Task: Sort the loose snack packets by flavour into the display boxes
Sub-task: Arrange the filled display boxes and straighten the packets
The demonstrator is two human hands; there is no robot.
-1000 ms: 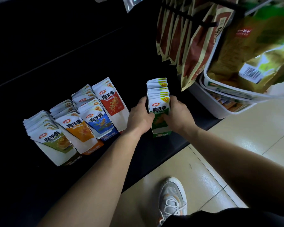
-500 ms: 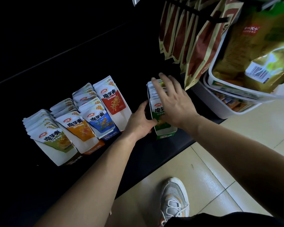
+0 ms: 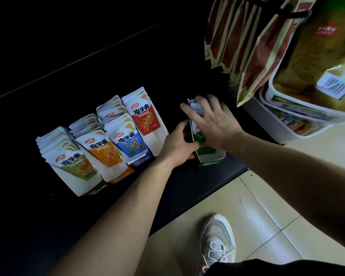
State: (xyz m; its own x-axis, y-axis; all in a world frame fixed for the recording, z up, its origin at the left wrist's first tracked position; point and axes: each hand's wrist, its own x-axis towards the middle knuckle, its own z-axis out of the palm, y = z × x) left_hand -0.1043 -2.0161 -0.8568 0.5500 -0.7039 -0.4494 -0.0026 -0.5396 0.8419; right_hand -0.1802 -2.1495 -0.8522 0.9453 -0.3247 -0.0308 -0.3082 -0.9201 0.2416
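A green display box (image 3: 210, 156) full of green snack packets (image 3: 194, 106) stands on the black shelf near its front edge. My left hand (image 3: 177, 144) grips the box's left side. My right hand (image 3: 211, 120) lies over the tops of the packets, fingers spread and bent over the row. To the left stand four more display boxes side by side: olive green (image 3: 76, 166), orange (image 3: 105, 150), blue (image 3: 130, 144) and red (image 3: 145, 118), each filled with matching packets.
The black shelf (image 3: 108, 56) runs back into darkness. Brown hanging bags (image 3: 245, 40) and white tubs (image 3: 299, 124) holding large yellow-green bags (image 3: 315, 56) crowd the right. Below is a tiled floor (image 3: 267, 206) with my grey sneaker (image 3: 217, 240).
My right hand left the box's right side and moved on top of the packets, sliding toward the back. The green box has turned a little. My left hand stays on its left side.
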